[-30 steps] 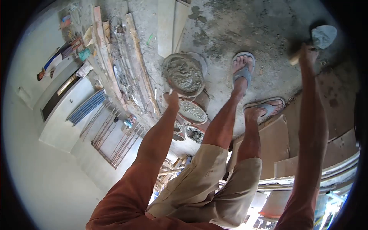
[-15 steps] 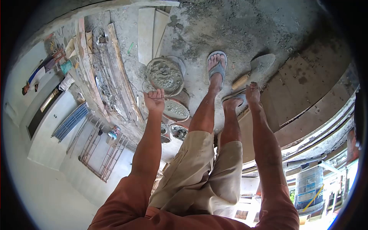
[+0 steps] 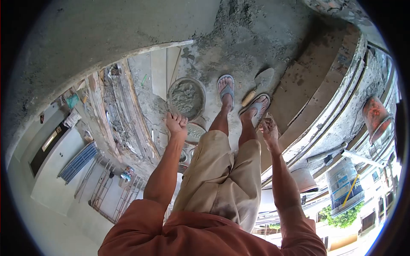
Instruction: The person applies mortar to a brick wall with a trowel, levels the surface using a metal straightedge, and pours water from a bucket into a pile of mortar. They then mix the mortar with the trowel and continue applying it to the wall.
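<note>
Your left hand (image 3: 176, 123) hangs at your side with the fingers curled in loosely; it grips nothing that shows. Just beyond it, at about 1 o'clock from the knuckles, sits the pan (image 3: 186, 97) of grey mortar on the concrete floor (image 3: 256, 38), near the hand but not touching it. A second, smaller pan (image 3: 195, 131) with mortar lies just at 3 o'clock of that hand, partly hidden behind your shorts (image 3: 220, 179).

Your right hand (image 3: 268, 129) is half open, fingers slack and smeared with cement, holding nothing. The trowel (image 3: 259, 84) lies flat on the floor at 12 o'clock from it, well clear of the fingers, blade away from you and wooden handle pointing back toward your right sandal (image 3: 256, 105). The handle end lies just beside that sandal's toe. Your left sandal (image 3: 226, 88) stands between the trowel and the big pan.

As for writing: a pale drum (image 3: 344, 184) at 4 o'clock from your right hand carries a blue printed label, but the letters are too small to read. No other label can be made out.

Around you: planks (image 3: 128, 106) and rubble lie in a heap at 9 o'clock of the big pan, and two pale boards (image 3: 159, 70) lie at its 11 o'clock. An orange bucket (image 3: 376, 117) stands at 3 o'clock of your right hand, beyond the curved ledge (image 3: 337, 106). Your own legs stand between the two hands.
</note>
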The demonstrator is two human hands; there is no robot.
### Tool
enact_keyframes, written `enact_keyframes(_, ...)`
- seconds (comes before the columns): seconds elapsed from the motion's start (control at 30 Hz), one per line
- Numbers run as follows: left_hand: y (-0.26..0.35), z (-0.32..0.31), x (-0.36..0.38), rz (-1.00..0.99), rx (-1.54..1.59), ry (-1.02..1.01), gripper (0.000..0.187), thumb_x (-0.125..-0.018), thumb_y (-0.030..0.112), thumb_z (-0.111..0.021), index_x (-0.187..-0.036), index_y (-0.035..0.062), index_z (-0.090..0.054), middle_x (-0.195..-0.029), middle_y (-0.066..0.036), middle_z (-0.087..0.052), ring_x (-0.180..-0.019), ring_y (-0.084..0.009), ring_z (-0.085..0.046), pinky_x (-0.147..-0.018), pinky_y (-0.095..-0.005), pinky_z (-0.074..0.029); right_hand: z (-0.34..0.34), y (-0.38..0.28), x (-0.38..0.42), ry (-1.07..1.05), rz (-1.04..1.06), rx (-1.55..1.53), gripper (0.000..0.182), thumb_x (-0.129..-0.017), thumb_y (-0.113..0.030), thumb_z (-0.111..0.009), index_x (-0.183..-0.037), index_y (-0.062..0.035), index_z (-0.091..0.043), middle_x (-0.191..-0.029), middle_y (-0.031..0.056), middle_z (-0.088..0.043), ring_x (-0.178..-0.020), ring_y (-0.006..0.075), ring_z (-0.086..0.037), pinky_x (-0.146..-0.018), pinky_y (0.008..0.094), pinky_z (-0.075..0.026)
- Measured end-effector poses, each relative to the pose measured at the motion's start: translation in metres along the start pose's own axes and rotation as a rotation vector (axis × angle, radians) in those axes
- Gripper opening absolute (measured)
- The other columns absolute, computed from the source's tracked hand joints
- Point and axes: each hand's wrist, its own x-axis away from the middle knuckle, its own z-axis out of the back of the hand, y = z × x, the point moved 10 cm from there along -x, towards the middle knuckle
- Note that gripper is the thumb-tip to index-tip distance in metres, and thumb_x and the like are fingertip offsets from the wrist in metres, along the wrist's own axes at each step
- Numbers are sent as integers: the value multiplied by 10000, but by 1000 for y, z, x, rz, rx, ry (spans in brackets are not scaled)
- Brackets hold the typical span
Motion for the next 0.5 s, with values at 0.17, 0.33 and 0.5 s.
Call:
enact_keyframes(0.17,-5,-79,98,2,-192,-187,496,-1041,428,-342,-618,170,-325,-523,42,-271,-449,-99,-216,-468,-270,-230,-41,-17,-13,-89,-164,-238,339,-978,-318,-545,-1124,-14,-583,-915,82,-674,-721,186,-652,-667,309,-521)
enact_keyframes(0.33,-3,-157,177,-30,-444,-282,492,-1031,440,-376,-630,160,-324,-545,41,-287,-468,-87,-257,-460,-256,-229,-47,-120,-1,-69,-122,-486,527,-1021,-472,-380,-1256,-32,-548,-1081,79,-632,-886,146,-576,-798,316,-477)
enact_keyframes(0.5,-44,-241,195,-178,-925,-517,510,-1032,426,-385,-613,141,-321,-572,48,-294,-513,-77,-273,-486,-264,-211,44,-161,-19,434,85,-38,581,-1028,-464,-358,-1307,22,-510,-1187,214,-587,-1067,331,-555,-946,395,-411)
